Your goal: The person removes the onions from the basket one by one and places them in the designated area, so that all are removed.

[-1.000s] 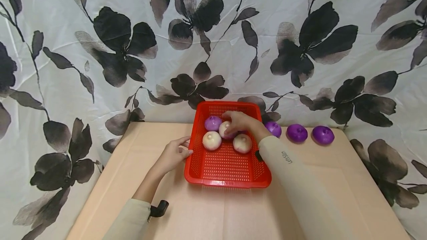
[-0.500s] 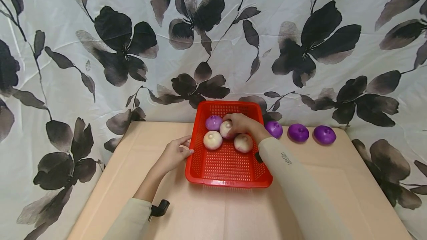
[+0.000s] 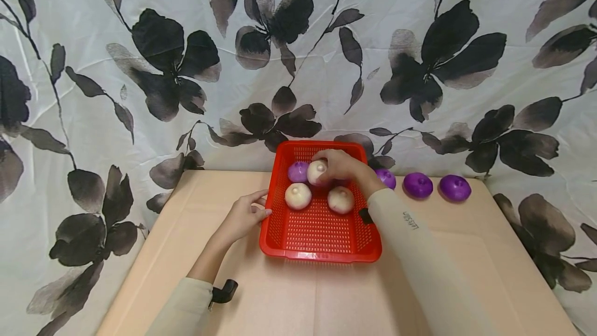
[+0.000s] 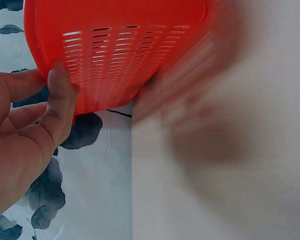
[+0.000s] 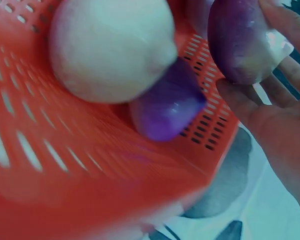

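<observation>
Gripping a cream-and-purple bulb [image 3: 316, 172] in my right hand [image 3: 340, 166], over the far part of the red basket [image 3: 319, 256]. My left hand [image 3: 241, 217] touches the basket's side; can't tell if it pinches. Light hold and steadied basket seem best, so neighbours aren't knocked. Count: one basket; one bulb held; around my right hand inside, two cream-faced bulbs [image 3: 298, 196], two purple-faced bulbs [image 3: 297, 171]; right of it, three tabletop bulbs [image 3: 417, 185].

A wrinkled pale cloth [image 3: 322, 79] printed with blackish flowers [image 3: 158, 38] spans from eight o'clock through twelve to four; the faintly creased beige worktop [image 3: 298, 297] widens toward six.
</observation>
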`<state>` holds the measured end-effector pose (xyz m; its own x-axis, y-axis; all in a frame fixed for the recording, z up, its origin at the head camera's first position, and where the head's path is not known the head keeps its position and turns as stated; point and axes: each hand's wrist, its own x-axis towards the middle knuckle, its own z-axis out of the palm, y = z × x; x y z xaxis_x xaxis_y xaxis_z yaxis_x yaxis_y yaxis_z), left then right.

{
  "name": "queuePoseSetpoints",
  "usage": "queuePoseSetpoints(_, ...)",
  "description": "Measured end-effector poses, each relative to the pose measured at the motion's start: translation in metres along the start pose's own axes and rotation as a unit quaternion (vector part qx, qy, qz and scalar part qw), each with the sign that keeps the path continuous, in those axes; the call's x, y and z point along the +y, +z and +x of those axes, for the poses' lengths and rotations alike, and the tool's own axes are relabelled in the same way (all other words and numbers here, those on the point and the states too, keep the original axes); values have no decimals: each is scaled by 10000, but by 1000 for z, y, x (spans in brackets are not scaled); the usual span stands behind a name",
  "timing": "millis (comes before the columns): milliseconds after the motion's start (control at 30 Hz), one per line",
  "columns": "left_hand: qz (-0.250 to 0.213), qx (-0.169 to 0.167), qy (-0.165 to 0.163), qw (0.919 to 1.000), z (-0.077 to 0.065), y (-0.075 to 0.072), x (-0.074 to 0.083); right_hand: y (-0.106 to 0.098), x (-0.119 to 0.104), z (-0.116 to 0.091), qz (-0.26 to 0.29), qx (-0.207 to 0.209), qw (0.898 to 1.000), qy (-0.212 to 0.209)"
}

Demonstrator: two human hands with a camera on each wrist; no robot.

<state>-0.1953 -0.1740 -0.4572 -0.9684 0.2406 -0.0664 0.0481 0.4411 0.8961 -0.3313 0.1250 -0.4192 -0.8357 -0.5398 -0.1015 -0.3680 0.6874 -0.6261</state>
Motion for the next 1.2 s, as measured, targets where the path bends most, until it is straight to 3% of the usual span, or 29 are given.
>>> queuePoseSetpoints(233, 57, 16, -15, 10000, 0, 1, 1, -22, -7, -19, 0, 317, 9995, -86)
queuePoseSetpoints(433, 115, 31, -49, 9999, 0, -1, 1, -39, -4, -37, 312, 525, 9980, -177)
queuePoseSetpoints(800, 98, 32, -78, 9999, 0, 1, 1, -58, 16, -76, 992, 998, 9900, -8)
queuePoseSetpoints(1200, 182, 41, -119, 9998, -1, 1, 0, -60, 55, -137, 1405, 1346, 9804, 296)
